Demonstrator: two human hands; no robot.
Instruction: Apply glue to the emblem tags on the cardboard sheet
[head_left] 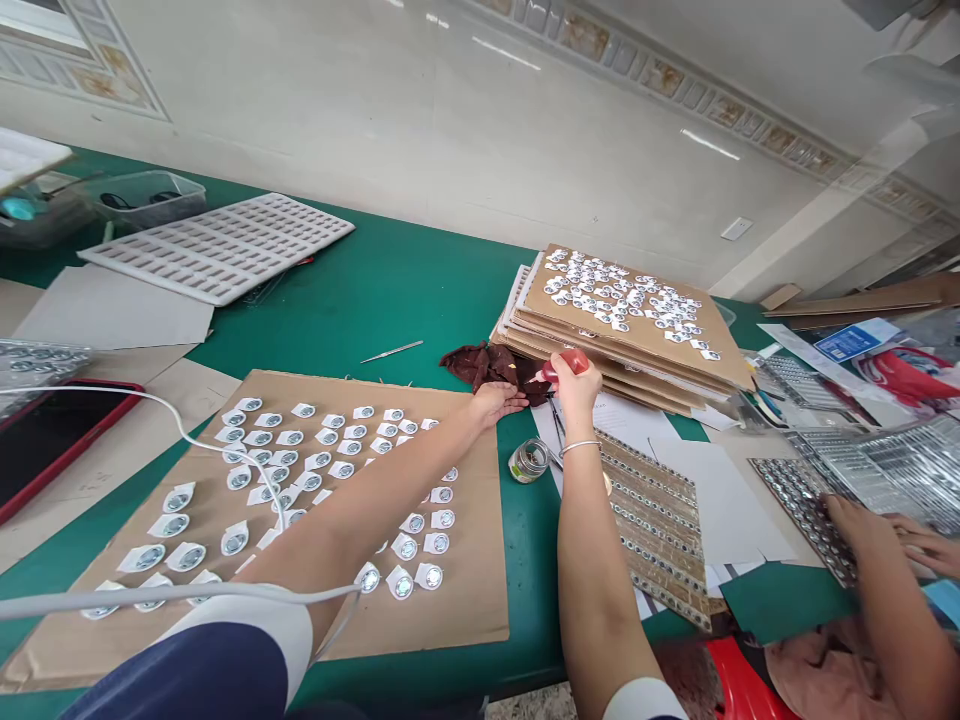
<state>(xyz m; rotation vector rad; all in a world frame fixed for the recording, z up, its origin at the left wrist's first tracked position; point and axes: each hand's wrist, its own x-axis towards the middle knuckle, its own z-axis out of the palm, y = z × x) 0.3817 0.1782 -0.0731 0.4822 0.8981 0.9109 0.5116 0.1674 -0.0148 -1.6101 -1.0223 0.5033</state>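
My right hand (pixel 577 385) is wrapped round a small red bottle (pixel 573 362), its tip pointing left over a crumpled dark brown cloth (pixel 480 365). At the cloth's lower edge lies my left hand (pixel 498 402), fingers stretched out towards the right, touching the cloth. Under my left forearm is a cardboard sheet (pixel 465 620) with rows of round, shiny pieces on white backings. Just below the hands stands a small open glass jar (pixel 529 461). To its right lies a brown board (pixel 652 520) with strips of shiny round pieces.
Stacked cardboard sheets (pixel 637 370) stand behind my right hand. Tweezers (pixel 391 352) and a white slotted tray (pixel 225 245) lie on the green table (pixel 405 270). A white cable (pixel 187 430) crosses at left. Another person's hands (pixel 855 520) touch a studded board at right.
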